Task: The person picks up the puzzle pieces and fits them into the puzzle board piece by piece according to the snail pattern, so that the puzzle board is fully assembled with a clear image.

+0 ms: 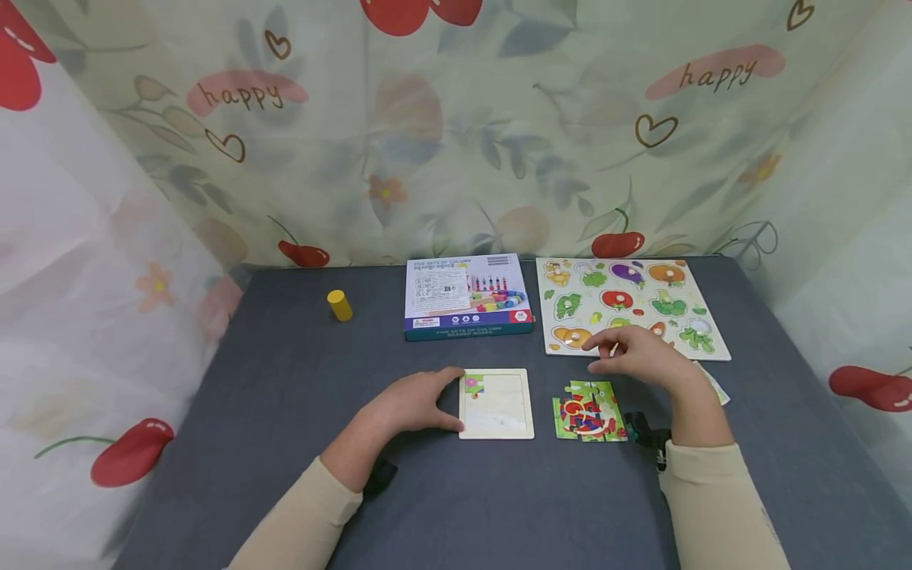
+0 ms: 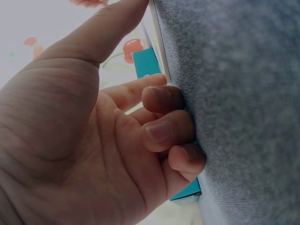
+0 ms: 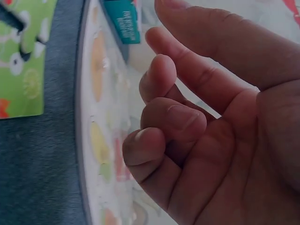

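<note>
My left hand [image 1: 416, 402] touches the left side of a square puzzle tray [image 1: 496, 438], thumb near its lower corner and index finger by the upper one. A green and pink jigsaw piece [image 1: 473, 385] lies in the tray's upper left corner. In the left wrist view, the other fingers [image 2: 166, 132] of that hand are curled and hold nothing. My right hand [image 1: 637, 356] hovers with loosely bent fingers by the front edge of a vegetable peg board [image 1: 634, 305], and nothing shows in its grasp. Several joined jigsaw pieces [image 1: 590, 412], green with a red picture, lie right of the tray.
Behind the tray lies a flat boxed bead set [image 1: 468, 297]. A yellow cylinder [image 1: 340, 305] stands at the back left of the dark table [image 1: 285, 380]. The corner of a pale flat item [image 1: 715, 385] shows beside the right forearm. A printed curtain [image 1: 456, 142] encloses the back and sides.
</note>
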Motion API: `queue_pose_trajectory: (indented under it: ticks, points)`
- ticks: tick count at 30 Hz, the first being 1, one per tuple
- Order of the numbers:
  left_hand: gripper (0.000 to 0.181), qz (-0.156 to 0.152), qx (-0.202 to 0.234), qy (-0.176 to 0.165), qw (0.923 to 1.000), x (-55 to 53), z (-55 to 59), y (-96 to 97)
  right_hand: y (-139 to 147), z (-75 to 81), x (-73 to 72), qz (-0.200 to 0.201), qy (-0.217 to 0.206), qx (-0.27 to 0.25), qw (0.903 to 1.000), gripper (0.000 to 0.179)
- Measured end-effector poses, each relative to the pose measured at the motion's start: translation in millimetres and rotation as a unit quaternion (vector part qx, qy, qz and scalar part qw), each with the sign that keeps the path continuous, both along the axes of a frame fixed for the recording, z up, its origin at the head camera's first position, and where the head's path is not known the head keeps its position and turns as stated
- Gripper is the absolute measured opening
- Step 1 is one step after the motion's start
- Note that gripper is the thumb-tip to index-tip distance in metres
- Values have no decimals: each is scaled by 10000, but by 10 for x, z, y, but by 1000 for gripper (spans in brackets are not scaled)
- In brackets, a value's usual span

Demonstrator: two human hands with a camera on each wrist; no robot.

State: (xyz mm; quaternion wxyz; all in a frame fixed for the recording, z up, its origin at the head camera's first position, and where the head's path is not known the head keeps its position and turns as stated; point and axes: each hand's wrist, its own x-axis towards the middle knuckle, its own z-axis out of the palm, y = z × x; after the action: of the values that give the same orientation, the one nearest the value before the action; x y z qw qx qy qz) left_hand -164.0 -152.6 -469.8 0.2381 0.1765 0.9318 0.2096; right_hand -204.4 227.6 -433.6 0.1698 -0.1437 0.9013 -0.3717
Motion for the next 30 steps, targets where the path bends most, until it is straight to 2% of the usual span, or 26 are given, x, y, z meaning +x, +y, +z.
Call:
queue_pose_trajectory:
  ticks: [9,16,25,30]
  points:
    - [92,5,13,-19,10000,-1,19,6,17,-191,-73,187,-495,-202,9984,33]
    - [92,-19,16,-10,10000,-5,10,2,-20,-303,-93,163,-985,-66,9950,28]
    - [92,-16,-18,-29,10000,-4,11,4,-97,-326,-86,346,-980,119,9945,23]
    - [92,-29,-13,-23,10000,-5,10,2,-134,-331,-78,290,-1060,239,9937,19]
